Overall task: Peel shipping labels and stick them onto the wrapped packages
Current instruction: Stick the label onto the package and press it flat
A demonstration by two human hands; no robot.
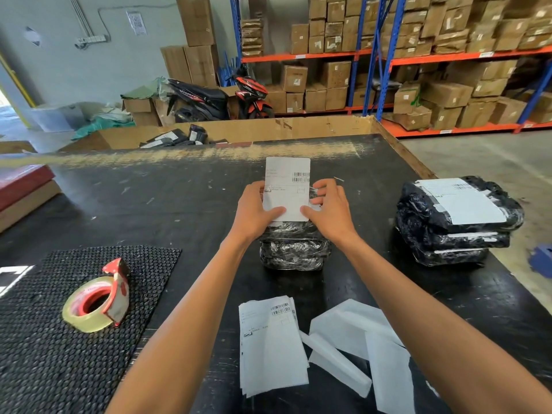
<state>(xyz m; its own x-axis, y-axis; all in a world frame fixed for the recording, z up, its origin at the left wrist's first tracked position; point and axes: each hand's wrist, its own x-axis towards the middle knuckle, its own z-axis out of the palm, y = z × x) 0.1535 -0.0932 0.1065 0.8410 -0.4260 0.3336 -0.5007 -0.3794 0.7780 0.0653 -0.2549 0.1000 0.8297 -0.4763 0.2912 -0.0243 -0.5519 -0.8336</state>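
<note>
Fingertips first: the left hand [254,204] pinches the lower left edge of a shipping label [287,186], thumb lying across its face, and the right hand [328,204] does the same on the lower right, thumb on the paper and fingers curled behind the edge. So both hands are closed on that one label, at centre frame, its top half standing clear above the fingers with the barcode showing. Whether the backing is already off, I cannot tell from here.

Directly beneath the hands sits a stack of black wrapped packages [294,249], glossy and tight; no label shows on the part of the stack in view. My read is the label is being lined up over the top one, not yet pressed down.

Further out, at right of frame, a labelled pile [457,222] of three black packages has white labels on it, the top one plain to see. That looks like the finished work.

Lower centre, a sheaf of unused labels [271,345] lies on the black table [179,189], so there is more to come. Just right of it, blank white backing strips [364,345] are scattered. At lower left a tape dispenser [97,300] rests on a mesh mat [74,339], untouched.
</note>
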